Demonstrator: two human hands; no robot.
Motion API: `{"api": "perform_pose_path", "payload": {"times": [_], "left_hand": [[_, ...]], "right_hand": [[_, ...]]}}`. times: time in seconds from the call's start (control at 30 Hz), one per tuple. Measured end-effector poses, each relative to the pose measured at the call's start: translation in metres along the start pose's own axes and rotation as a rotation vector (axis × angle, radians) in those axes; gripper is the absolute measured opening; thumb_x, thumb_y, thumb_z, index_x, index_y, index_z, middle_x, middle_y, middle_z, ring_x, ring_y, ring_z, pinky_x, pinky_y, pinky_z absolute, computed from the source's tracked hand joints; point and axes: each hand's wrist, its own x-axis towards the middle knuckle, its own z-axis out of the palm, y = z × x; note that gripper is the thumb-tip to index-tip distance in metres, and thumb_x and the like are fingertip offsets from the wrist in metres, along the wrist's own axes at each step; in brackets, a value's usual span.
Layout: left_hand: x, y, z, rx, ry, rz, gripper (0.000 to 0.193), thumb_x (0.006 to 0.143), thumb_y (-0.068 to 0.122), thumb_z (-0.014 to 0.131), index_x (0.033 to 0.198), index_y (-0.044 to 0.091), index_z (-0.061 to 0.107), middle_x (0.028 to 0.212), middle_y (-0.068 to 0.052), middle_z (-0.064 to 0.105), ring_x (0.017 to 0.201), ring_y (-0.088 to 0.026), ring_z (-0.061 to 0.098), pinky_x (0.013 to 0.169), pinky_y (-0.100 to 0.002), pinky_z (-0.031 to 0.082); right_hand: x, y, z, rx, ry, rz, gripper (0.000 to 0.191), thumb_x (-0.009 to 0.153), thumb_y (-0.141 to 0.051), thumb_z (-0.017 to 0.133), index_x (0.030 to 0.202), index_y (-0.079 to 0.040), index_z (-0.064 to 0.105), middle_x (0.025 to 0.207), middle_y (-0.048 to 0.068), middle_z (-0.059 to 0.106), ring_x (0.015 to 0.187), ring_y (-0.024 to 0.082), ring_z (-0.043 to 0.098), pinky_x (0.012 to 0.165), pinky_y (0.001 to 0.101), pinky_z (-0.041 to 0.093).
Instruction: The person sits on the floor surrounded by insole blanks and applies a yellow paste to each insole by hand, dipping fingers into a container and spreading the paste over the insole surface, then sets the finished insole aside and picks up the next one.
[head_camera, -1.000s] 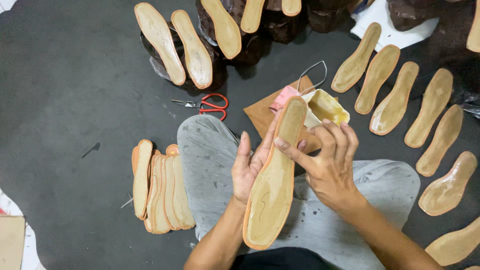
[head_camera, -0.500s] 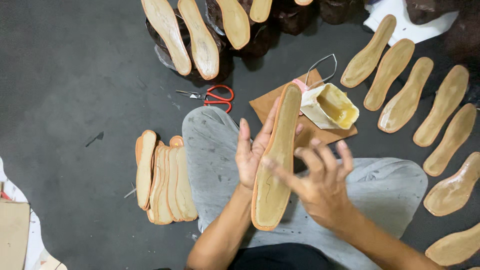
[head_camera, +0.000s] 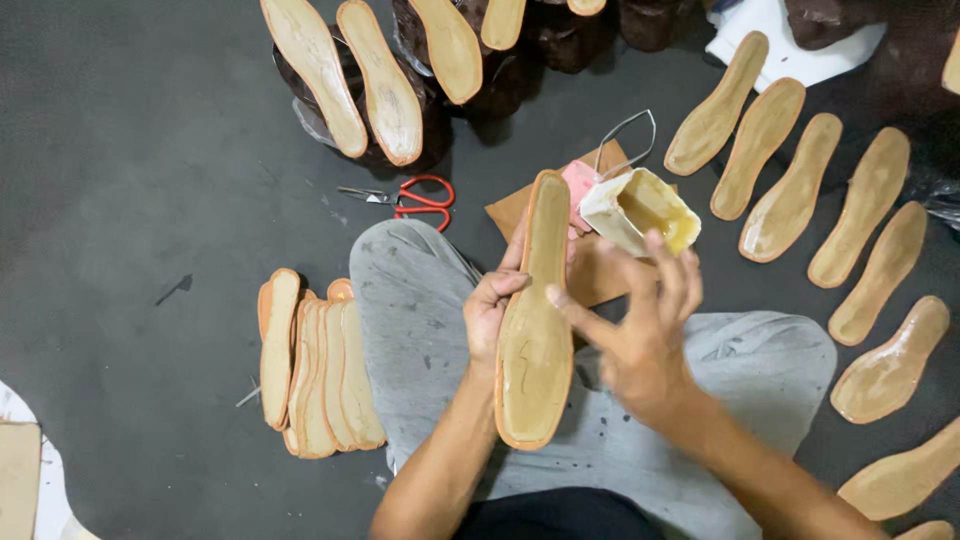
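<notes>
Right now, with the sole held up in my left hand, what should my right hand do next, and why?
Probably bring the right hand back onto the sole. The left hand grips the sole's left edge, holding it upright over the lap, while the right hand's fingers are spread just off its right edge, the thumb nearly touching. The small open container of yellowish paste sits just beyond.

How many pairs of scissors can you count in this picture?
1. The red-handled scissors lie on the dark floor just beyond the knee, left of the sole held in the left hand. More could be hidden from view.
</notes>
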Motion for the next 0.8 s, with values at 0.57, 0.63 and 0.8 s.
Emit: {"api": "perform_pose_path", "payload": {"times": [0.57, 0.63, 0.8], "left_hand": [[0.014, -0.035, 0.03, 0.66, 0.06, -0.176, 0.08, 0.097, 0.03, 0.053, 0.163, -0.005, 0.023, 0.173, -0.017, 0.023, 0.159, -0.027, 0.025, 0.127, -0.037, 0.022], [0.012, -0.04, 0.033, 0.714, 0.051, -0.23, 0.082, 0.1, 0.04, 0.054, 0.162, -0.006, 0.025, 0.173, -0.016, 0.024, 0.159, -0.029, 0.026, 0.127, -0.04, 0.022], [0.02, -0.013, 0.013, 1.225, 0.07, -0.263, 0.063, 0.099, 0.02, 0.051, 0.154, -0.007, 0.036, 0.161, -0.021, 0.042, 0.147, -0.036, 0.045, 0.121, -0.046, 0.033]], "right_hand": [[-0.055, 0.022, 0.044, 1.808, 0.426, 0.854, 0.095, 0.092, -0.002, 0.058, 0.166, -0.02, 0.001, 0.156, 0.016, 0.043, 0.137, 0.022, 0.049, 0.11, 0.0363, 0.041], [-0.065, 0.031, 0.037, 1.793, 0.518, 0.886, 0.094, 0.092, -0.002, 0.058, 0.166, -0.019, 0.002, 0.156, 0.015, 0.043, 0.136, 0.022, 0.049, 0.11, 0.0366, 0.041], [-0.108, 0.078, -0.006, 1.618, 0.774, 0.887, 0.083, 0.101, -0.006, 0.053, 0.17, -0.014, 0.007, 0.151, 0.018, 0.048, 0.13, 0.023, 0.052, 0.104, 0.0379, 0.042]]}}
